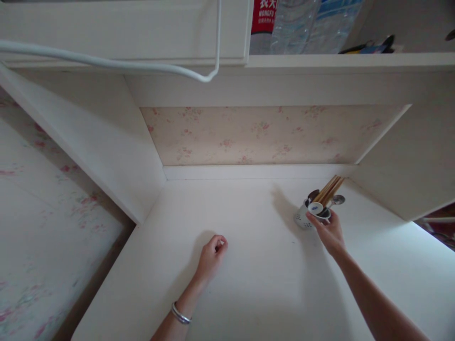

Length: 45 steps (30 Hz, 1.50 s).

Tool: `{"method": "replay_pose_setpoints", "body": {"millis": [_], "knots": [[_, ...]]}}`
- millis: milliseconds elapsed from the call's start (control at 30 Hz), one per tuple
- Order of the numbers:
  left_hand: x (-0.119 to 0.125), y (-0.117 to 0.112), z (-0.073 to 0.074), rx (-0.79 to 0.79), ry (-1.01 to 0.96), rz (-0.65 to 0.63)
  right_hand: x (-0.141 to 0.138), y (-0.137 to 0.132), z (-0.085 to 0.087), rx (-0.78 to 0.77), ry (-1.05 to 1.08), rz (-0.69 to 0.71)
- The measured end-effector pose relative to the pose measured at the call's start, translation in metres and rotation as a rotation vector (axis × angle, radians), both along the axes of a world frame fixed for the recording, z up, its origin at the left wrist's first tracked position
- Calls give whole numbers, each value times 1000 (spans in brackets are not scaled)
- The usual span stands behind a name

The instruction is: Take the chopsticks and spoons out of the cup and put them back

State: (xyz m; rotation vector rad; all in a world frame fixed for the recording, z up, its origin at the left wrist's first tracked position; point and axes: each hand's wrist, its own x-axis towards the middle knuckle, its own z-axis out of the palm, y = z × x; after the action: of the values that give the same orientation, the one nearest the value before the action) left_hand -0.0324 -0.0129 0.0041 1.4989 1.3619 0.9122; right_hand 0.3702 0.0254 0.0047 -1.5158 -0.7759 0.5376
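A small white utensil holder (302, 219) stands on the white desk (256, 265), right of centre. Wooden chopsticks (329, 188), a metal spoon (337, 200) and a white-and-blue ceramic spoon (315, 208) stick out of it. My right hand (330, 232) grips the holder's near rim, fingers wrapped on it. My left hand (212, 255) rests on the desk to the left, fingers curled in a loose fist with nothing visible in them. A silver bangle (180, 314) circles that wrist.
The desk sits in an alcove with white side panels and a floral back wall (256, 135). A shelf above carries water bottles (302, 26). A white cable (106, 61) hangs across the top left. A floral bedspread (42, 227) lies left.
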Motion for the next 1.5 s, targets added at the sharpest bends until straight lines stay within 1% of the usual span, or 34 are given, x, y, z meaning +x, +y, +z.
{"method": "replay_pose_setpoints", "body": {"millis": [267, 433, 600, 733, 900, 1000, 1100, 1133, 1167, 1200, 1233, 1267, 1300, 1333, 1433, 1500], "knots": [[1, 0, 0, 22, 26, -11, -13, -6, 4, 49, 88, 6], [1, -1, 1, 12, 32, -29, -10, -9, -3, 52, 89, 65], [1, 1, -1, 4, 43, -25, -5, -13, -7, 25, 23, 65], [1, 0, -2, 10, 54, -29, -2, -21, 0, 7, -44, 35], [2, 0, -2, 0, 55, -32, -6, -38, 19, 44, -89, 33], [3, 1, -1, -11, 61, -39, -13, -50, 28, 113, -108, -28], [4, 3, -1, -36, 33, -21, -26, -64, 31, 259, -127, -194], [4, 4, -2, -49, 19, -10, -33, -67, 30, 281, -121, -259], [4, 4, -2, -59, 11, 4, -41, -71, 28, 275, -104, -311], [5, 5, -3, -65, 12, 17, -53, -73, 26, 244, -80, -335], [6, 6, -3, -67, 26, 25, -67, -75, 23, 190, -58, -319], [8, 7, -3, -63, 47, 23, -84, -76, 20, 134, -34, -262], [10, 8, -3, -56, 71, 11, -102, -76, 16, 88, -25, -156], [12, 8, -2, -50, 92, -12, -123, -76, 13, 38, -25, -17], [22, 8, -1, -44, 115, -108, -186, -70, 4, -83, -16, 358], [28, 7, -1, -44, 113, -154, -220, -64, -1, -118, -21, 566]]}}
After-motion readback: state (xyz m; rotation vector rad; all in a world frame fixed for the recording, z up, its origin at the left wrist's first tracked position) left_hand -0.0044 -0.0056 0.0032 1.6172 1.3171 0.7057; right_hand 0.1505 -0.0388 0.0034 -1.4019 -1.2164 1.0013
